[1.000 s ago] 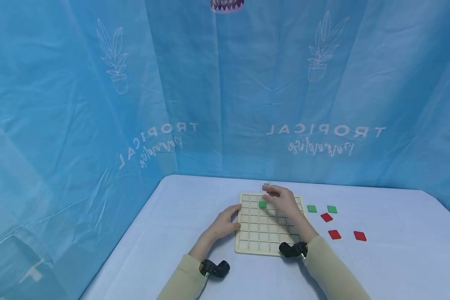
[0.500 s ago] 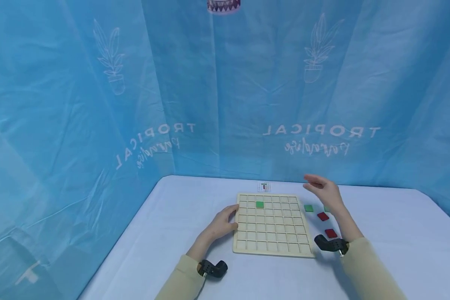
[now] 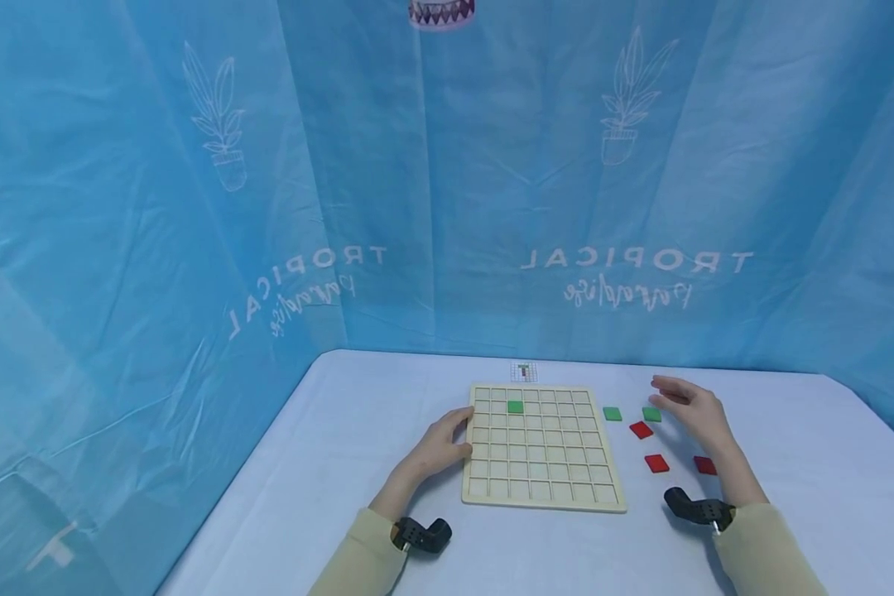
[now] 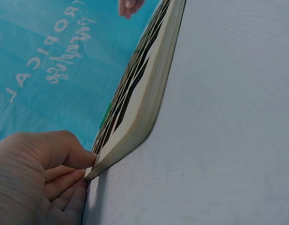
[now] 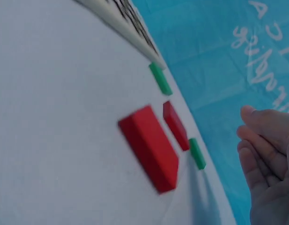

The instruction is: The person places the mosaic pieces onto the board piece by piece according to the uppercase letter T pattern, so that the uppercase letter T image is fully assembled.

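Observation:
A pale wooden grid board (image 3: 544, 454) lies on the table, one green tile (image 3: 516, 407) set in a cell of its second row. My left hand (image 3: 434, 447) rests against the board's left edge, thumb and fingers spread along it; the left wrist view shows thumb and fingertips touching the rim. Above the table on the right, my right hand (image 3: 696, 415) hovers with loosely bent fingers and holds nothing visible. Closest to its fingertips is a green tile (image 3: 651, 414). Another green tile (image 3: 612, 414) lies nearer the board. Red tiles (image 3: 641, 430) (image 3: 657, 463) (image 3: 704, 465) lie in front.
A small printed grid card (image 3: 524, 372) lies behind the board. The white tablecloth (image 3: 320, 439) runs back to a blue curtain (image 3: 447, 182) with printed lettering. Black cameras are strapped to the left wrist (image 3: 426, 535) and right wrist (image 3: 694, 507).
My right hand has moved from above the board to the right, then lowered towards the loose tiles. The left hand stays at the board's edge. The green tile on the board is uncovered.

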A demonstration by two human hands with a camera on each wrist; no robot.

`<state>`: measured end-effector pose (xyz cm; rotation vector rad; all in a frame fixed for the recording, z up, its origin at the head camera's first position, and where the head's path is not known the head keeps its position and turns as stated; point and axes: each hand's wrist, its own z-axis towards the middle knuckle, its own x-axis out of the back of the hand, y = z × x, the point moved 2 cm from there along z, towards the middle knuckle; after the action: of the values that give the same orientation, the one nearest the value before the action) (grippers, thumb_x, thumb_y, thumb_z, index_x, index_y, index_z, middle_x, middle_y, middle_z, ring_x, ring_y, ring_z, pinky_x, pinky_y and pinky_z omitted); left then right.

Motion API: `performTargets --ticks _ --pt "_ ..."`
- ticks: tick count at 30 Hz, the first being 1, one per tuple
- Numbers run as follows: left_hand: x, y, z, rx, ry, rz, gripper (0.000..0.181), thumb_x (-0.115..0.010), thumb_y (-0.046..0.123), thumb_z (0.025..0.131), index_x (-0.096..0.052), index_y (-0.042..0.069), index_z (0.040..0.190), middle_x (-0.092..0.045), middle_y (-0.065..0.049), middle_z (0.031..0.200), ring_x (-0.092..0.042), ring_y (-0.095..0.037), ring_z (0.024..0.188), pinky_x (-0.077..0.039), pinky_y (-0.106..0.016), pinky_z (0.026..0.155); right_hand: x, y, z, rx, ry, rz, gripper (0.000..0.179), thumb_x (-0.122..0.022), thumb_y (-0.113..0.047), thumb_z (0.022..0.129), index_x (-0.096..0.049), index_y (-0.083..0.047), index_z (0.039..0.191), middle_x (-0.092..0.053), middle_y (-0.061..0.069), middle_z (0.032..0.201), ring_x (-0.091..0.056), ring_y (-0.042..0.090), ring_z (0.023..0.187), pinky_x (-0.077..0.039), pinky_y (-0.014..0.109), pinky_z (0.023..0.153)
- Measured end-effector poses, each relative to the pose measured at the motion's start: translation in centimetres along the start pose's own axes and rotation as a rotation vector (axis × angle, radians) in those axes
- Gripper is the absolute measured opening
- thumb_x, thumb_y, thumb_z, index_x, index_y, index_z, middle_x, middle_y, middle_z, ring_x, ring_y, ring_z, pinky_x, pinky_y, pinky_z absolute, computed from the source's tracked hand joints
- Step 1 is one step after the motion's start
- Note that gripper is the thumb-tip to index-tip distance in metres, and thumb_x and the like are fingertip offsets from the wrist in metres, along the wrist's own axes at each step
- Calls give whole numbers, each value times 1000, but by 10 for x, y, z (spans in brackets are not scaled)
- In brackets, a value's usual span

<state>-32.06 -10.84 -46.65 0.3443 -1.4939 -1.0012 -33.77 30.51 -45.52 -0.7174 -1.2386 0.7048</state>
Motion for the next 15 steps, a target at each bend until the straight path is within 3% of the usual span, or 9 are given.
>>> performTargets --ticks 7,15 --pt "0 0 0 7 -1 11 67 -60 5 80 -36 -3 142 -37 -16 145 -32 -29 135 -29 -41 110 -6 25 1 -4 -44 -81 57 -63 -32 90 -48 -1 136 -50 24 132 -46 41 120 -39 59 97" --pt "0 0 1 10 3 16 67 -59 4 80 -36 -2 143 -38 -16 145 -34 -29 134 -31 -39 110 -13 30 2 27 -38 -173 45 -62 -12 90 -52 1 132 -52 26 129 -48 43 118 -42 57 96"
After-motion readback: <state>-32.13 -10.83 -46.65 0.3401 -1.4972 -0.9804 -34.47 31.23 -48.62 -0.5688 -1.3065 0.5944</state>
